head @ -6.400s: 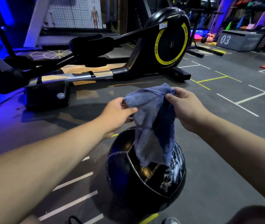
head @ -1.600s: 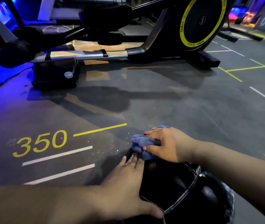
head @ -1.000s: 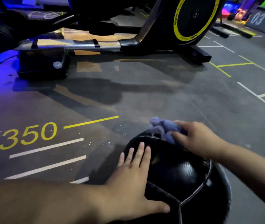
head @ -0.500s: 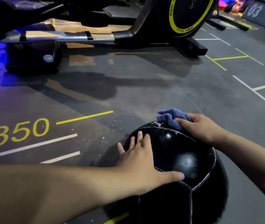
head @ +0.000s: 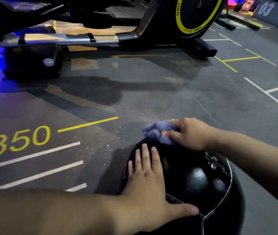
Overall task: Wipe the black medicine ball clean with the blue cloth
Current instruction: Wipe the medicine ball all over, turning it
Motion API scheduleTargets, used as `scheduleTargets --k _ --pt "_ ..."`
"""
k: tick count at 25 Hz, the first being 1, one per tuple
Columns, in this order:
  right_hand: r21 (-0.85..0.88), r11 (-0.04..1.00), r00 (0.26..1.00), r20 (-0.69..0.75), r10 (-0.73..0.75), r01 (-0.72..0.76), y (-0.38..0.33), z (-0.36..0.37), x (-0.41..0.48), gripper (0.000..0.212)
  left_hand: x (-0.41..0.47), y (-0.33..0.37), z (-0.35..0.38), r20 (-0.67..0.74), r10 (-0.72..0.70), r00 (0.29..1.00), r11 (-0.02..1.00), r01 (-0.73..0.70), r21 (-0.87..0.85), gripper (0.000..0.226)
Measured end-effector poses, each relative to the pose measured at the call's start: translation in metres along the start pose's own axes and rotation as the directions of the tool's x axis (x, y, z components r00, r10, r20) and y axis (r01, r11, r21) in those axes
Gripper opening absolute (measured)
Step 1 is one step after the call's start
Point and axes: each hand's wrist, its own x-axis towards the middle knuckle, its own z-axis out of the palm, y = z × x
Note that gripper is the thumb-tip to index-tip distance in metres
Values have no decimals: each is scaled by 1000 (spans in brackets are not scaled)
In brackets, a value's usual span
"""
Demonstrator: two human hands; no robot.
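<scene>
The black medicine ball (head: 197,180) with white stitched seams sits on the gym floor at the lower right. My left hand (head: 148,184) lies flat on its near left side, fingers straight and thumb spread toward me. My right hand (head: 189,133) grips the bunched blue cloth (head: 157,131) and presses it against the ball's far upper edge. White smears show on the ball's right side just under my right wrist. The ball's underside is out of view.
A black rowing machine (head: 101,38) with a yellow-ringed flywheel (head: 199,12) stands across the floor beyond the ball. Yellow "350" lettering (head: 18,141) and white lines mark the grey floor at left. A grey box marked 03 (head: 270,11) sits far right.
Earlier both hands held the cloth up over the ball. Since then my left hand has lain flat on the ball while my right hand rubs the bunched cloth along its far edge.
</scene>
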Motion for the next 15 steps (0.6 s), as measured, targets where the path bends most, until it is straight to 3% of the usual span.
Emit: scheduleTargets --k 2,4,6,7,9,10,12,13,15 --pt "68 956 956 94 279 -286 26 -8 13 36 2 9 0 20 2 1000 1000 -1 -7 153" --pt "137 930 938 105 329 -342 34 -6 10 34 4 14 -1 32 6 999 1000 -6 -8 154" --pt "93 981 985 20 169 -170 19 3 -4 37 5 12 -1 46 -11 999 1000 12 -17 157" --pt "39 999 999 -35 4 -3 4 6 -13 38 5 9 -1 55 -17 998 1000 18 -12 158" --pt "-36 946 943 -69 -325 323 -21 13 -22 38 0 4 1 77 -35 996 999 34 12 158" --pt "-61 921 922 -29 -387 385 -26 15 -19 36 -2 2 2 80 -44 996 999 43 16 158" --pt "-36 964 964 25 -264 264 -16 12 -4 30 -4 0 3 70 -40 997 999 39 7 158" --pt "-22 996 995 44 -88 89 -6 8 7 27 -4 1 2 66 -26 997 1000 26 4 156" --pt "-19 971 971 37 237 -237 10 -4 20 31 0 6 0 61 0 998 1000 0 5 153"
